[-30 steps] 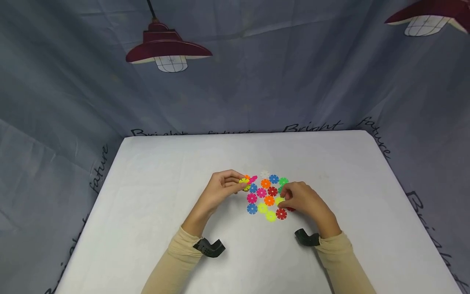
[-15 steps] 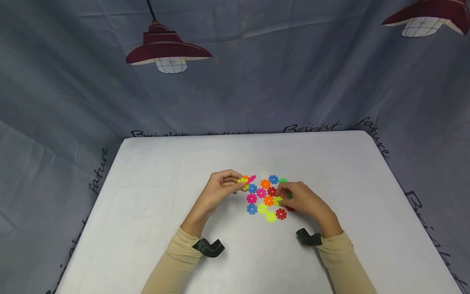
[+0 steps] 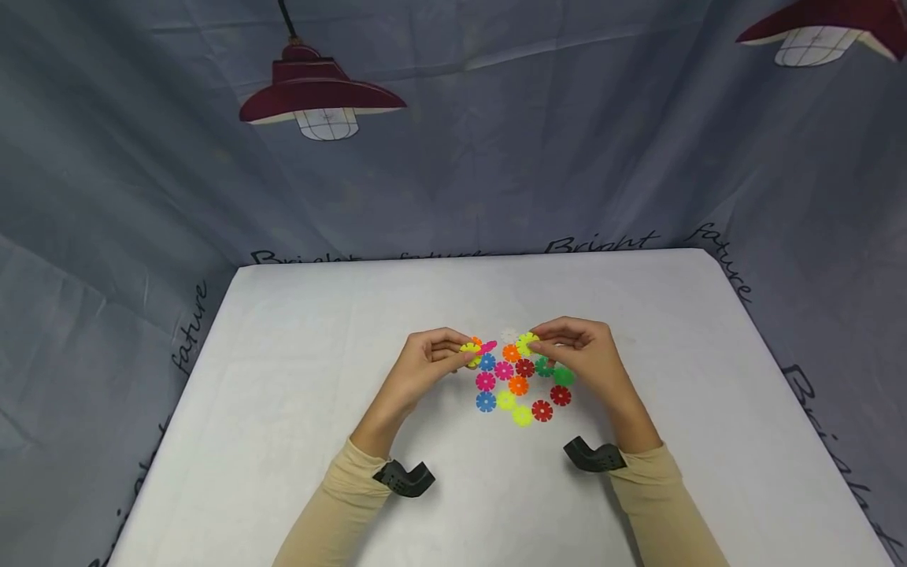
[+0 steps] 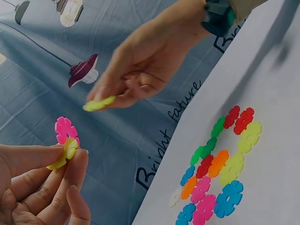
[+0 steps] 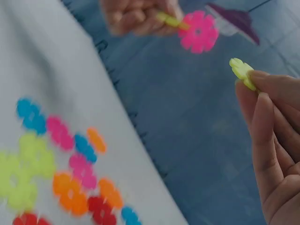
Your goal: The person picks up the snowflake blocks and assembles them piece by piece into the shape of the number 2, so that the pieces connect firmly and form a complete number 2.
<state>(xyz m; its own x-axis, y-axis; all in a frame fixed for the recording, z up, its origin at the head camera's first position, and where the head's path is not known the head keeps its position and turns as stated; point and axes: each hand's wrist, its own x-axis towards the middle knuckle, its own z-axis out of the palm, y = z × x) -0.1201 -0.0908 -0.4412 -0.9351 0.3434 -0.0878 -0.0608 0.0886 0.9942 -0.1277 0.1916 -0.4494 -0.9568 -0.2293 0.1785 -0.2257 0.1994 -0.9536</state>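
My left hand (image 3: 430, 358) pinches a yellow notched snowflake disc (image 4: 70, 149) between thumb and fingers. A pink disc (image 5: 199, 32) is joined edgewise to this yellow one and sticks out towards the right. Opposite it, my right hand (image 3: 594, 350) holds a yellow-green disc (image 5: 241, 70) by its edge, between thumb and fingertips. Both hands are raised above the far side of the loose discs, with a small gap between the pink disc and the yellow-green one. My right fingers partly cover the yellow-green disc.
Below the hands, several flat discs lie close together on the white table (image 3: 340, 331): blue (image 3: 486, 402), red (image 3: 542, 410), orange (image 3: 519, 385), green (image 3: 564, 376) and others. A grey curtain (image 3: 453, 157) with printed lamps hangs behind the table.
My right hand has picked the yellow-green disc from the right part of the group and lifted it up and away, towards the left hand. The left hand has barely moved.
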